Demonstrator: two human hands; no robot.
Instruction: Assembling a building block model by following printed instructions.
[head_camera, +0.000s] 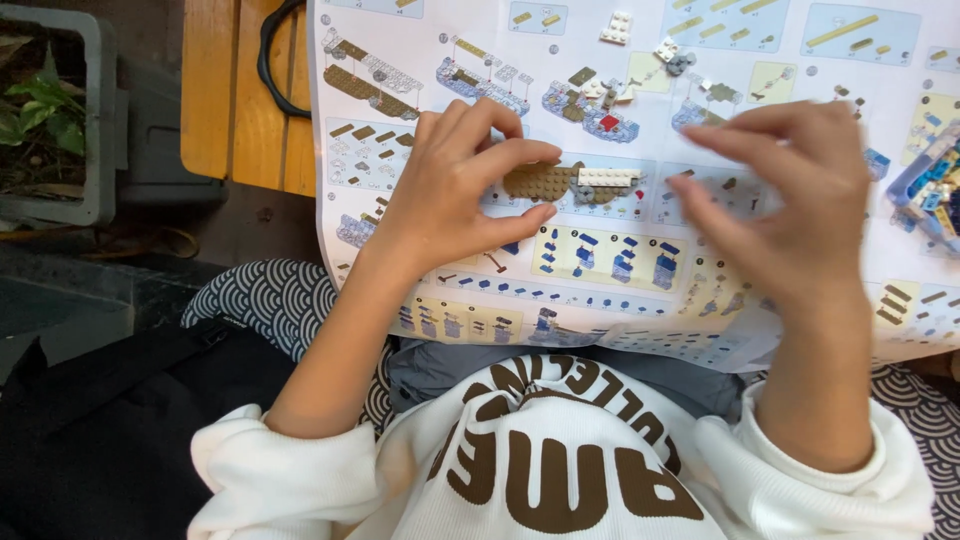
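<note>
**Brick build barely under way on the instruction sheet**

Left hand (455, 185) has it: thumb and fingertips pinch the tan plate assembly (545, 181), a flat brown piece with a white plate (608, 177) stuck on its right end, held just above the big instruction sheet (640, 270). Right hand (790, 205) hovers beside it, blurred, fingers loosely spread and holding nothing I can make out, its fingertips near the white end but apart from it. By my reckoning this is early: only a few plates are joined, while loose pieces wait up the sheet, a white brick (616, 27) and a small grey-white cluster (672, 55). A blue and multicoloured sub-build (930, 185) sits at the right edge. The wooden counter (235, 90) shows top left; most of the pictured steps look undone.
</note>
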